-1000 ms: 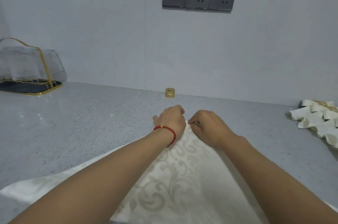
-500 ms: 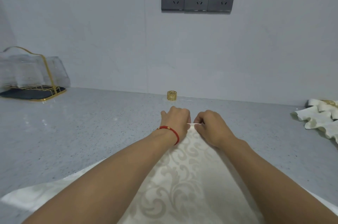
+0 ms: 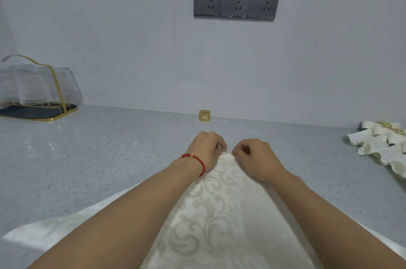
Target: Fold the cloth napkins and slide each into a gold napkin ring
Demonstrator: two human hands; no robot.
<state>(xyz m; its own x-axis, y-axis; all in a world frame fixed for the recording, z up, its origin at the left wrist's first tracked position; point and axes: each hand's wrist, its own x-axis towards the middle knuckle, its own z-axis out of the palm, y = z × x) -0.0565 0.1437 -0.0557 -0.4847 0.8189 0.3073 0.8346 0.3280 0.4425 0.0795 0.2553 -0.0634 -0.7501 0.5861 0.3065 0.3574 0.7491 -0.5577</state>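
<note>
Several ringed napkins lie right. Both hands, left and right, pinch the far corner of a napkin; folding barely started, ring waits.

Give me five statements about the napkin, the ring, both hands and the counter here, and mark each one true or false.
1. Both hands, left hand and right hand, pinch the far corner of the cream damask cloth napkin. True.
2. The gold napkin ring is already on that napkin. False: it stands alone near the wall.
3. A red cord bracelet is on the right wrist. False: the left.
4. Finished ringed napkins lie at the right. True.
5. The three grey wall sockets have plugs in them. False: none.
</note>
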